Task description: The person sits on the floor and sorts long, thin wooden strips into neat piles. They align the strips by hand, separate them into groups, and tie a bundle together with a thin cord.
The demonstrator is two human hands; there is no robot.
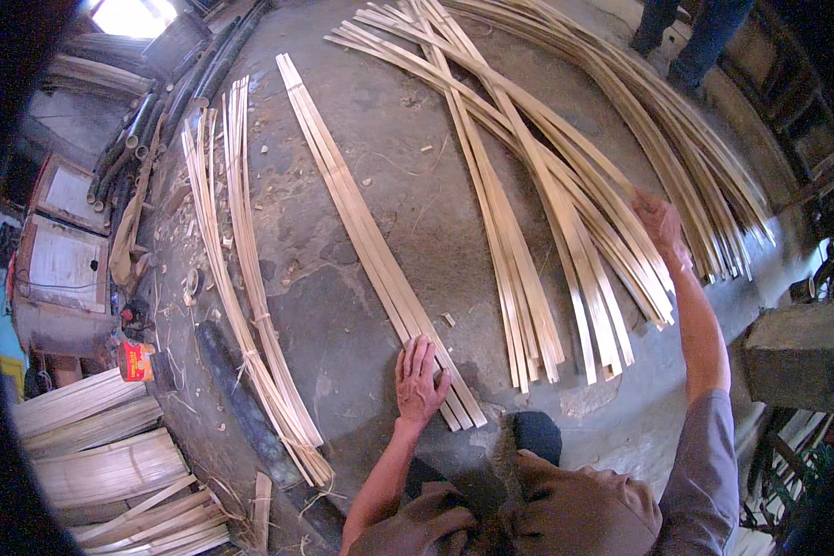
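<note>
Several pale strips (369, 250) lie side by side on the floor (445, 222) beneath the flat, ungrasping left hand (420, 385), apparently pressed there to stay aligned, while the right hand (658, 227) reaches to crossed strips (574, 264), its grip unclear.

Floor (426, 213): grey, worn | tied strip bundles (260, 306), left | flat strips (373, 250), middle | crossed strips (586, 296), right | scattered wood chips (448, 320)

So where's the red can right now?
In the head view, the red can is toward the left side, just above the stacked pale strips in the picture and well to the left of the left hand.
</note>
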